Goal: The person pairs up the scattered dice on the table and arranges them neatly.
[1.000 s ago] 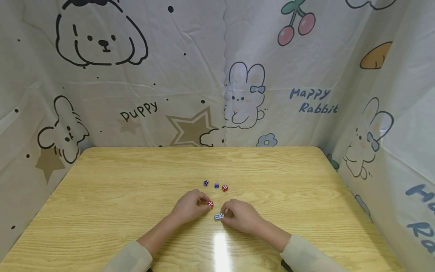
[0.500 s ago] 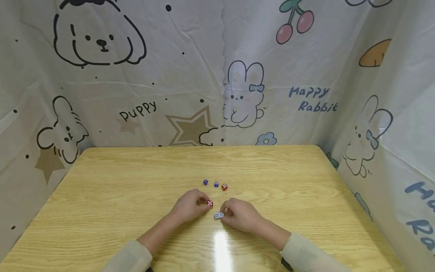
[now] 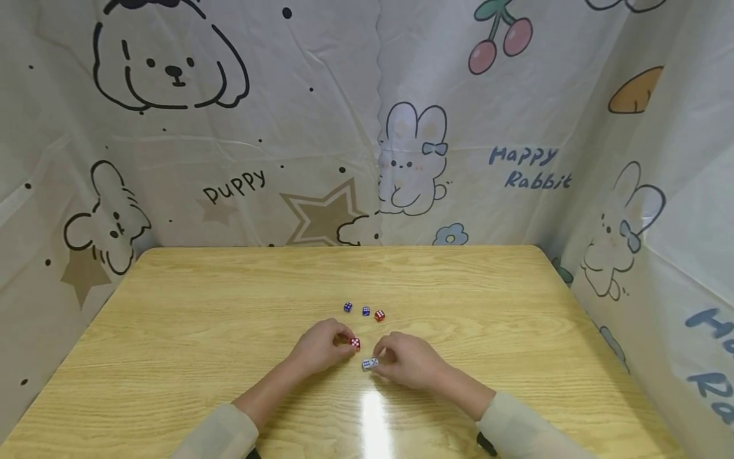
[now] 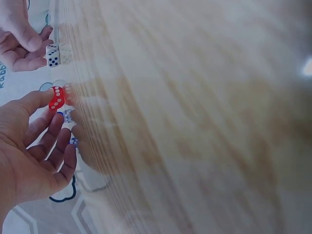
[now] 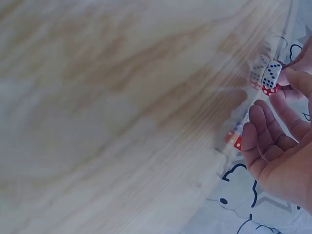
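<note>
On the wooden table, my left hand (image 3: 322, 346) pinches a red die (image 3: 355, 343) between thumb and fingertip. The left wrist view shows the same red die (image 4: 56, 98) at the fingertips, its white pips in sight. To the right, my right hand (image 3: 410, 361) pinches a white die (image 3: 374, 362) with dark pips. Another white die (image 3: 366, 364) sits directly to its left, seemingly touching it. In the right wrist view, white dice (image 5: 271, 74) show beside the thumb and index finger, partly in front of the red die (image 5: 269, 90).
Beyond the hands, a blue die (image 3: 348, 307), a second blue die (image 3: 366, 311) and another red die (image 3: 380, 315) lie in a loose row. The table (image 3: 229, 287) ends at a patterned curtain (image 3: 321, 127) behind and at both sides.
</note>
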`<state>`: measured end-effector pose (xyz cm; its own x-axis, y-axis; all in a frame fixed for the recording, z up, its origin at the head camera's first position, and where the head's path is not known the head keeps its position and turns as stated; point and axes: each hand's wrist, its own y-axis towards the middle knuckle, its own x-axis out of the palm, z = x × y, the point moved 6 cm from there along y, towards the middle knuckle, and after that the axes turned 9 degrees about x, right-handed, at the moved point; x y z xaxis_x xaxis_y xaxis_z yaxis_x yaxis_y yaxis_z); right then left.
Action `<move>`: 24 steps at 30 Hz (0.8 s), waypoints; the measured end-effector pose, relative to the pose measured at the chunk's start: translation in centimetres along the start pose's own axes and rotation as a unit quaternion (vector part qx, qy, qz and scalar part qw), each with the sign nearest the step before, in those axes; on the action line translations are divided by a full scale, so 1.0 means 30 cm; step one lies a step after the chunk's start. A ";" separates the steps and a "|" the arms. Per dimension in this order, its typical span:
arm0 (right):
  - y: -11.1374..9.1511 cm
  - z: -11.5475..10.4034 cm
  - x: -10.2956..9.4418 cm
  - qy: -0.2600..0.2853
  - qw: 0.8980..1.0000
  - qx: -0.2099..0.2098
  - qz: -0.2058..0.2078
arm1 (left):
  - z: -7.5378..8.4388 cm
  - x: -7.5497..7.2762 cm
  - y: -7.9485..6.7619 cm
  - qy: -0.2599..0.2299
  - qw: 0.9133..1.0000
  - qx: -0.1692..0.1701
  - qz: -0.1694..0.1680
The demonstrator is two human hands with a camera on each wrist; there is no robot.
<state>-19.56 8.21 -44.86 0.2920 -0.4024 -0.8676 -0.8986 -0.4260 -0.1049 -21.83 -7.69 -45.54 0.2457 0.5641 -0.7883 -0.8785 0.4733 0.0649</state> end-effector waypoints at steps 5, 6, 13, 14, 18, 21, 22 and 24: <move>0.008 0.017 -0.014 0.011 1.000 0.009 0.016 | 0.004 -0.001 -0.003 -0.001 1.000 0.001 0.002; 0.010 0.021 -0.017 0.011 1.000 0.011 0.019 | 0.004 -0.001 -0.003 -0.001 1.000 0.000 0.001; 0.032 0.048 -0.052 0.007 0.998 0.037 0.053 | 0.003 0.000 0.002 -0.004 1.000 -0.009 -0.002; 0.037 0.053 -0.057 0.008 0.997 0.042 0.056 | 0.003 0.000 0.002 -0.004 1.000 -0.009 -0.003; 0.056 0.074 -0.070 0.000 0.996 0.055 0.073 | -0.001 0.003 0.005 -0.006 1.000 -0.009 -0.007; 0.071 0.085 -0.076 -0.003 0.995 0.059 0.086 | -0.005 0.007 0.007 -0.007 1.000 -0.010 -0.009; 0.075 0.088 -0.079 -0.001 0.994 0.060 0.089 | -0.007 0.007 0.007 -0.009 1.000 -0.011 -0.009; 0.083 0.092 -0.081 0.003 0.994 0.062 0.093 | -0.009 0.008 0.008 -0.009 1.000 -0.012 -0.009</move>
<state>-23.42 10.37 -44.35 0.1178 -0.4695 -0.8751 -0.9708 -0.2398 -0.0020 -22.10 -7.61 -45.87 0.2685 0.5686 -0.7776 -0.8837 0.4667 0.0361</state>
